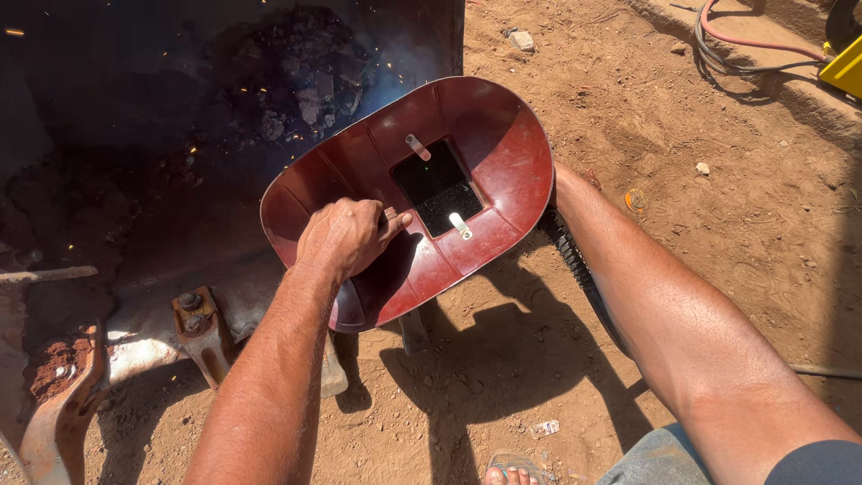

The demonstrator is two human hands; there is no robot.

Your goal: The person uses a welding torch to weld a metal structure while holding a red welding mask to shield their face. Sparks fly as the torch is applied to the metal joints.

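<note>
Left hand clenched around the inner handle of a red welding shield, holding it above sandy ground. Right hand hidden behind the shield, state unclear, perhaps holding a black cable. Sparks beyond, over dark metal.

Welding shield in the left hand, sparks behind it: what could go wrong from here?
1. The left hand holds the red welding shield bare, and sparks scatter just past its rim: burns to hand or forearm seem possible.
2. The right hand is hidden behind the shield, with a black cable running under that arm; the cable could snag.
3. A sandalled foot with bare toes sits on the dirt close to the work, open to stray sparks.
</note>
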